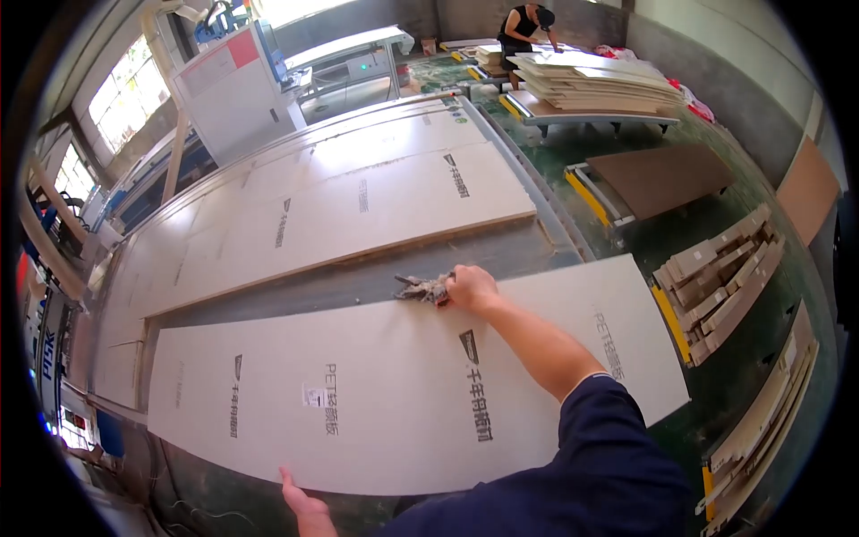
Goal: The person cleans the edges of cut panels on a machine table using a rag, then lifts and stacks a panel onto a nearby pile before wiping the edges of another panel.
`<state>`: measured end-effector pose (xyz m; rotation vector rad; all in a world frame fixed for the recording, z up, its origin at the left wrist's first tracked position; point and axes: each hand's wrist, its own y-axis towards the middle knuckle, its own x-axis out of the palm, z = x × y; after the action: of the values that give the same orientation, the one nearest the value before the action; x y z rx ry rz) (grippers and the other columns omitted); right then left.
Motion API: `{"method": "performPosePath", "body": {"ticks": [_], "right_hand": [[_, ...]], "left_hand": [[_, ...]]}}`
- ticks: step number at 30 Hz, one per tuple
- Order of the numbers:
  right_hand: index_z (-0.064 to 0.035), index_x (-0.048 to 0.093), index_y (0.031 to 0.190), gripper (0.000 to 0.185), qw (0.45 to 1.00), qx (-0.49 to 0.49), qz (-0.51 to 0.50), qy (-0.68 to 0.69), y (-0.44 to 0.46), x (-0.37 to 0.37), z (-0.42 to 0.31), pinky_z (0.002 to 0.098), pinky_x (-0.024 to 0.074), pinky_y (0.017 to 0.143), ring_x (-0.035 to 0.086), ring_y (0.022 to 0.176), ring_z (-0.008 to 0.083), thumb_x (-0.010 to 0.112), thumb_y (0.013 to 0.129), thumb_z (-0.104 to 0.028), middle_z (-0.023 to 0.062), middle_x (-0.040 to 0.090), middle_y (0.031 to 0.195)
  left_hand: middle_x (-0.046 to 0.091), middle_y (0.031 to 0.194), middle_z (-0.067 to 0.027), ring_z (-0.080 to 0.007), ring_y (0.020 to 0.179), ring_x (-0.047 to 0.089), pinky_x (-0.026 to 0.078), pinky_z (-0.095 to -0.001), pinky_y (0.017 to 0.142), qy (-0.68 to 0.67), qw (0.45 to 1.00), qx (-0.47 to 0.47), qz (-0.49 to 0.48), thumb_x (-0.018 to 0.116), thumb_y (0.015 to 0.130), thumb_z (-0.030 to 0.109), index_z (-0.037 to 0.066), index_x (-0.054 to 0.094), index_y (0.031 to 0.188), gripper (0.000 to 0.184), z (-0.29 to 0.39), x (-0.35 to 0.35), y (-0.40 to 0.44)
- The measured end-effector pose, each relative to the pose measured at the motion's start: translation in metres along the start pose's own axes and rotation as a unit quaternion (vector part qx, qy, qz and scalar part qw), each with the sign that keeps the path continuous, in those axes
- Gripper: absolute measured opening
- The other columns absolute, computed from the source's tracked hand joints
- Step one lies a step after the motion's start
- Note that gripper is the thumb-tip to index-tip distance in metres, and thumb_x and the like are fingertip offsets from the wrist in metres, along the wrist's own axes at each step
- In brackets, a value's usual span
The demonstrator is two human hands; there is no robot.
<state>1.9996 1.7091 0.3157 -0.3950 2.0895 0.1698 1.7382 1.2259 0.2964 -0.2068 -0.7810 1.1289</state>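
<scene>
A long white board (403, 394) with printed lettering and a small label lies in front of me. My right hand (472, 288) is closed on a crumpled grey rag (422, 289) at the board's far edge. My left hand (306, 506) is at the near edge, its thumb against the board's rim and its other fingers hidden below. Beyond the board, a second white board (358, 192) with similar lettering lies on the grey machine bed (349, 291), a wedge of bare bed showing between the two.
A white machine cabinet (228, 89) stands at the back left. To the right are a brown panel (662, 179) on a low cart, stacked strips (725, 277) and more strips (769, 430). A person in black (522, 31) bends over a board stack (595, 80) at the back.
</scene>
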Motion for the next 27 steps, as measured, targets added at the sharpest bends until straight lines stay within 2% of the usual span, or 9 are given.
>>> {"method": "performPosePath", "body": {"ticks": [6,9,12,15,18,21,24,27], "right_hand": [[-0.0015,0.071,0.096,0.038,0.999,0.041,-0.028,0.001,-0.025,-0.02,0.004,0.0471,0.0502,0.091,0.064,0.102,0.0409,0.054,0.085,-0.034,0.024,0.069,0.103],[-0.0025,0.071,0.095,0.039,0.999,0.047,-0.008,0.005,-0.041,-0.029,0.007,0.047,0.0505,0.09,0.064,0.1,0.0411,0.054,0.084,-0.035,0.0239,0.069,0.101],[-0.0023,0.073,0.091,0.039,0.998,0.056,-0.037,0.015,-0.054,-0.038,0.011,0.0472,0.0508,0.088,0.065,0.099,0.0411,0.055,0.084,-0.036,0.0235,0.07,0.1],[-0.0037,0.074,0.087,0.039,0.993,0.097,-0.071,0.017,-0.075,-0.048,0.01,0.0472,0.0511,0.086,0.065,0.098,0.0409,0.054,0.083,-0.037,0.0231,0.07,0.098],[-0.0064,0.075,0.081,0.04,0.992,0.115,-0.058,-0.004,-0.096,-0.058,0.004,0.0471,0.0515,0.083,0.066,0.094,0.041,0.053,0.083,-0.039,0.0224,0.07,0.092],[-0.0086,0.075,0.08,0.04,0.994,0.1,0.015,-0.029,-0.121,-0.069,-0.001,0.0475,0.0515,0.081,0.067,0.089,0.041,0.052,0.083,-0.041,0.0205,0.07,0.088],[-0.0096,0.075,0.078,0.039,0.996,0.073,0.037,-0.033,-0.149,-0.096,-0.012,0.0476,0.0515,0.08,0.066,0.086,0.0406,0.051,0.083,-0.041,0.0191,0.07,0.085],[-0.0089,0.075,0.079,0.041,0.993,0.054,0.088,-0.052,-0.193,-0.128,-0.028,0.048,0.0512,0.078,0.066,0.084,0.0404,0.047,0.085,-0.039,0.0185,0.07,0.083]], "left_hand": [[0.055,0.138,-0.0116,-0.0314,0.124,0.053,0.044,-0.0434,0.104,-0.036,0.999,-0.007,0.028,0.04,0.103,0.045,0.004,0.048,0.14,0.056,-0.015,-0.029,-0.003],[0.055,0.138,-0.0118,-0.0317,0.125,0.052,0.044,-0.0434,0.105,-0.049,0.998,0.025,0.007,0.042,0.102,0.047,0.004,0.048,0.14,0.058,-0.029,-0.032,-0.008],[0.054,0.138,-0.0118,-0.0321,0.126,0.052,0.043,-0.0435,0.106,-0.069,0.997,0.032,0.0,0.038,0.102,0.046,0.003,0.048,0.14,0.058,-0.036,-0.03,-0.014],[0.056,0.136,-0.0106,-0.0314,0.124,0.052,0.044,-0.0446,0.104,-0.077,0.994,0.056,-0.059,0.038,0.101,0.041,0.004,0.051,0.136,0.053,-0.038,-0.029,-0.023],[0.058,0.132,-0.0106,-0.0319,0.122,0.054,0.046,-0.0452,0.101,-0.12,0.991,0.064,0.014,0.036,0.099,0.04,0.003,0.054,0.133,0.053,-0.035,-0.01,-0.043],[0.059,0.13,-0.0105,-0.0313,0.119,0.056,0.046,-0.0455,0.101,-0.14,0.988,0.053,-0.029,0.037,0.099,0.041,0.003,0.055,0.131,0.053,-0.033,-0.017,-0.057],[0.059,0.129,-0.0109,-0.0318,0.118,0.056,0.046,-0.0457,0.1,-0.159,0.987,0.036,-0.003,0.037,0.099,0.042,0.003,0.055,0.131,0.054,-0.029,-0.023,-0.07],[0.059,0.129,-0.0122,-0.0326,0.118,0.056,0.045,-0.0459,0.1,-0.174,0.984,0.013,-0.045,0.039,0.098,0.043,0.003,0.055,0.132,0.054,-0.023,-0.03,-0.088]]}}
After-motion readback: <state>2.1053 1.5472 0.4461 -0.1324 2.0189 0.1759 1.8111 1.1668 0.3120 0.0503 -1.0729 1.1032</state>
